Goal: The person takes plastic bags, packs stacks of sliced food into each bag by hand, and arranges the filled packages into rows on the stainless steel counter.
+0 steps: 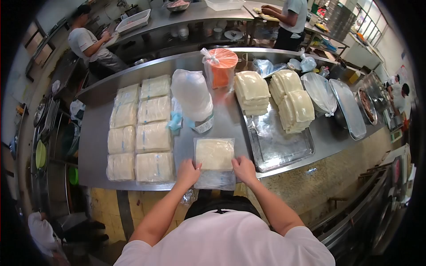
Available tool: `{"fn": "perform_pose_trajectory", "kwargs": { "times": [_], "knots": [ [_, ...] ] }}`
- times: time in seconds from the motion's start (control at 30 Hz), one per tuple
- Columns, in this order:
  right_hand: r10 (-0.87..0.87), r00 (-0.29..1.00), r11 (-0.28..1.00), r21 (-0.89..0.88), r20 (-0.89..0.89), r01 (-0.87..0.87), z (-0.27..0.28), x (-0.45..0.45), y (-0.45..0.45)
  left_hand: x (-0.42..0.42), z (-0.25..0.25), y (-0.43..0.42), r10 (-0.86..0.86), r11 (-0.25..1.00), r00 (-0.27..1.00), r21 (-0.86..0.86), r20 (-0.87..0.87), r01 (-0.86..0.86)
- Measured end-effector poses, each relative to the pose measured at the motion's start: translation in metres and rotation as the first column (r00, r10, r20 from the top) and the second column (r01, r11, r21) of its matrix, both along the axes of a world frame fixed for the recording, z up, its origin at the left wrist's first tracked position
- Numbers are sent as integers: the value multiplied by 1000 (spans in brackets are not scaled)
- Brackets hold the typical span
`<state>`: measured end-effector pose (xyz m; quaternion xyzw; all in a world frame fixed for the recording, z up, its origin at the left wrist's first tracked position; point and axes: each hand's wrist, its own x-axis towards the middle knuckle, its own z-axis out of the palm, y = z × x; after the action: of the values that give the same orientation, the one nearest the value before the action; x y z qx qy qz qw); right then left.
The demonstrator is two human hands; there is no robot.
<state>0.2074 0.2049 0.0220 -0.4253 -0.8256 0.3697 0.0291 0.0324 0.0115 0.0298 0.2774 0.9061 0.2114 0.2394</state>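
Observation:
In front of me on the steel table lies a clear plastic bag [215,181] with a square stack of pale dough sheets [214,154] inside. Its lower end has no sheets in it and reaches the table's near edge. My left hand [188,172] is closed at the bag's left side, fingers pinching the plastic. On the opposite side my right hand [244,169] is closed on the bag's right edge. To the left, several wrapped packs of dough sheets [153,136] lie in two columns. A metal tray [284,155] at the right carries several unwrapped stacks of sheets [251,86].
A roll of clear plastic bags [191,95] stands behind the bag, beside a blue plastic piece [175,121]. An orange bucket [222,68] wrapped in plastic is farther back. Covered trays [348,108] and bowls crowd the right end. Other people [91,42] work at the far counter.

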Motion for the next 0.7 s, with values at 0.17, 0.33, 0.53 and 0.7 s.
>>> {"fn": "perform_pose_trajectory", "kwargs": {
  "times": [0.17, 0.33, 0.53, 0.7],
  "knots": [
    [-44, 990, 558, -819, 131, 134, -27, 35, -17, 25, -18, -22, 170, 978, 877, -186, 449, -95],
    [-342, 939, 51, -999, -31, -15, -23, 40, 0, 51, -33, -29, 125, 829, 499, 186, 858, -527],
    [-678, 735, -81, -995, 9, -63, -18, 9, 23, 82, 22, 19, -480, 805, 869, 452, 119, 383],
    [-79, 956, 943, -331, -281, -19, -21, 0, 17, 61, -12, 46, -570, 787, 733, 13, -371, 617]
  ]
}}
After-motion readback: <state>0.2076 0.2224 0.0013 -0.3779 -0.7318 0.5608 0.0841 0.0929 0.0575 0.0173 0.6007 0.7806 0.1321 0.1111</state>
